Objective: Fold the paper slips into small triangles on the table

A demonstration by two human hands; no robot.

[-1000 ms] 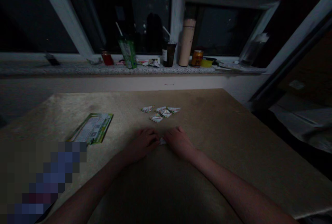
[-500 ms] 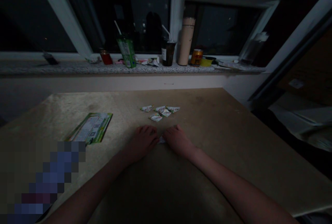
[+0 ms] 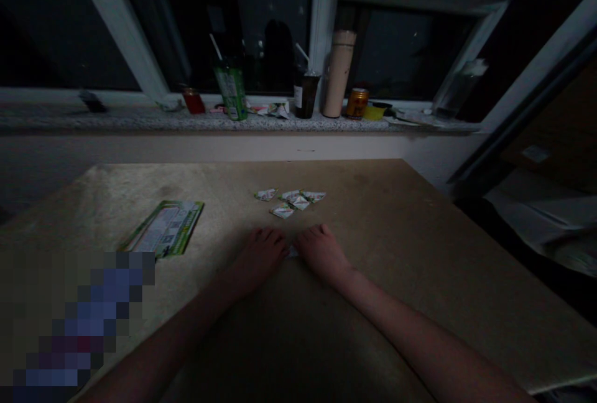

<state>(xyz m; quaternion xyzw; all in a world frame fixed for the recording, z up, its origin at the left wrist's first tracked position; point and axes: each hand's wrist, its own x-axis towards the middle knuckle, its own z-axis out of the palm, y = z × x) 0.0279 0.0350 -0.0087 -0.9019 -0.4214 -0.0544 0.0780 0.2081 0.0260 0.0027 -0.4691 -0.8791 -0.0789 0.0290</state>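
My left hand (image 3: 263, 250) and my right hand (image 3: 321, 252) lie close together on the table, fingers curled down. Between their fingertips shows a small pale piece of paper (image 3: 292, 252); most of it is hidden under the fingers, which press on it from both sides. Just beyond the hands sit several small folded paper triangles (image 3: 282, 210), white with green edges. Most of them touch or overlap, and one folded triangle (image 3: 265, 194) lies apart on the left.
A green printed packet (image 3: 168, 229) lies flat left of my hands on the brown table (image 3: 396, 222). Along the windowsill (image 3: 168, 122) stand a green cup (image 3: 232, 92), a dark drink cup (image 3: 306, 95), a tall beige flask (image 3: 338, 73) and a gold can (image 3: 357, 104). The lower left is pixelated.
The view has shifted slightly. Both hands stay in nearly the same place at the paper, with the left fingers a little straighter. The triangles lie as before.
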